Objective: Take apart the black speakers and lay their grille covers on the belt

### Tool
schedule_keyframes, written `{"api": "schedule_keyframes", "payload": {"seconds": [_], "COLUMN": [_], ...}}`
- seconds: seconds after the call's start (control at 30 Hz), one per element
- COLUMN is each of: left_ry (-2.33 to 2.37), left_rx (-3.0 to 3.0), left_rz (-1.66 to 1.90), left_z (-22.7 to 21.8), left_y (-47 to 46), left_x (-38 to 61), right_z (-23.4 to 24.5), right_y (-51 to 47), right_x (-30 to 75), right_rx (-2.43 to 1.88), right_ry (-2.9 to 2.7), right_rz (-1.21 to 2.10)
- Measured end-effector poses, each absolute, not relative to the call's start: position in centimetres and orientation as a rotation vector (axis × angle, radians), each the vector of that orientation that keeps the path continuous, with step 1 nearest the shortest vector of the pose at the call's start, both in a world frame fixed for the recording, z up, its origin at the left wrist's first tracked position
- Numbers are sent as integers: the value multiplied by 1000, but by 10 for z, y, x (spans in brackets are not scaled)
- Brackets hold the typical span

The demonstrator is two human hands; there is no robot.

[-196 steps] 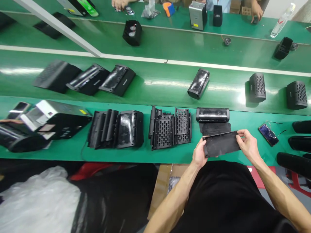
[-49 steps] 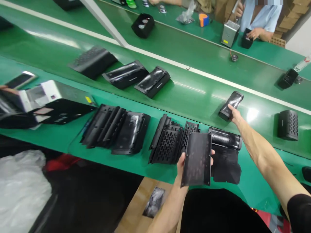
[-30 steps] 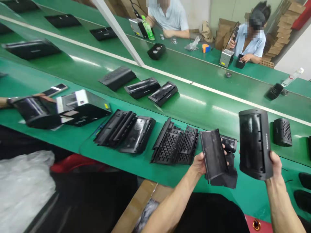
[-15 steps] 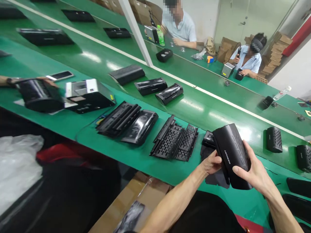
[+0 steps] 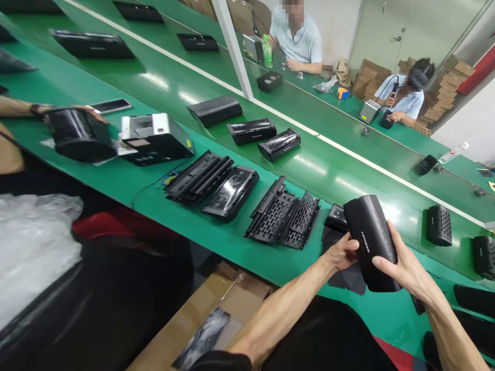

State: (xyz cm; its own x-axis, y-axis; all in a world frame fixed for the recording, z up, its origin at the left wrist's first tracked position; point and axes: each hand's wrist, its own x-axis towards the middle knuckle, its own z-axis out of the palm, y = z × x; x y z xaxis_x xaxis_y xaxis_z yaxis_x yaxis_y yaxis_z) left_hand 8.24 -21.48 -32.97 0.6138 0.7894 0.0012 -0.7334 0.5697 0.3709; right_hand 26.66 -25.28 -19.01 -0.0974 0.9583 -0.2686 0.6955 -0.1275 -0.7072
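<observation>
A black speaker housing [image 5: 374, 245] with white MERKURY lettering is tilted between my two hands above the green bench. My left hand [image 5: 343, 251] grips its left edge, thumb on the front and the other fingers mostly hidden behind. On the opposite side, my right hand [image 5: 404, 263] wraps the right edge with its thumb lying across the lower front. Just behind the housing sits a glossy black speaker part [image 5: 336, 217], partly covered. A dark cloth [image 5: 348, 280] lies on the bench under my hands.
Perforated black grilles [image 5: 273, 216] and a glossy speaker shell [image 5: 232, 193] lie left on the bench. Beyond runs a green conveyor [image 5: 328, 172] carrying several speaker housings. A co-worker's hand touches a black housing [image 5: 79, 135] beside a boxy device [image 5: 154, 139]. Two people sit opposite.
The view has shifted, so the bench things sit slightly further right. Both hands keep hold of the speaker housing; the dark gap along its lower left edge no longer shows.
</observation>
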Motion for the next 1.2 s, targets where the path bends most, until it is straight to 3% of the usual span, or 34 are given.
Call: {"api": "schedule_keyframes", "payload": {"seconds": [0.3, 0.43, 0.6, 0.7, 0.83, 1.03, 1.2], "left_ry": [246, 250, 347, 347, 360, 440, 382], "left_rx": [317, 418, 932, 1330, 1440, 1030, 476], "left_rz": [1054, 994, 1092, 947, 884, 1079, 953], "left_z": [-314, -311, -278, -248, -230, -270, -323], "left_y": [-215, -204, -153, -131, -130, -154, -211], "left_x": [94, 92, 34, 7, 3, 22, 62], "right_z": [-257, -254, -219, -210, -206, -208, -265], "right_y": [-315, -305, -309, -312, -305, -292, -297], "right_x": [241, 241, 277, 288, 290, 304, 288], "right_rx": [-1683, -1573, -1485, -1448, -1457, -1511, -1454], "right_ry": [-1477, -1412, -1461, -1508, -1506, -1425, -1379], "right_rz": [415, 232, 285, 330, 362, 636, 868]}}
